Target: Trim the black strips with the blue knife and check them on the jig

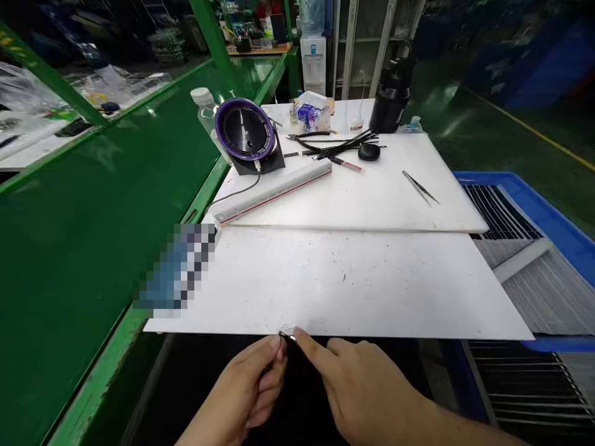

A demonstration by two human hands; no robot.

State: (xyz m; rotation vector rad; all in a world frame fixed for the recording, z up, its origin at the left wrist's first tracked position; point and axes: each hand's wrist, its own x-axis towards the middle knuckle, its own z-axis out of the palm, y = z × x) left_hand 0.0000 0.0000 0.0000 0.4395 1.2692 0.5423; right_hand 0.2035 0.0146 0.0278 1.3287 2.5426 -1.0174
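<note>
My left hand (246, 390) is curled at the front edge of a white board (334, 285), pinching a small metal-tipped tool (287, 336) whose dark body is mostly hidden by my fingers. My right hand (367, 390) is next to it, and its extended index finger reaches to the metal tip, touching it or almost touching it. Both hands are below the board's edge, and my right hand holds nothing that I can see.
A second white board behind holds tweezers (421, 188), a long ruler (272, 193), black-handled cutters (311, 136), black cables (346, 144) and a purple-rimmed round device (245, 129). A black flask (390, 102) stands behind. A green bench (93, 260) lies left; a blue crate (534, 248) lies right.
</note>
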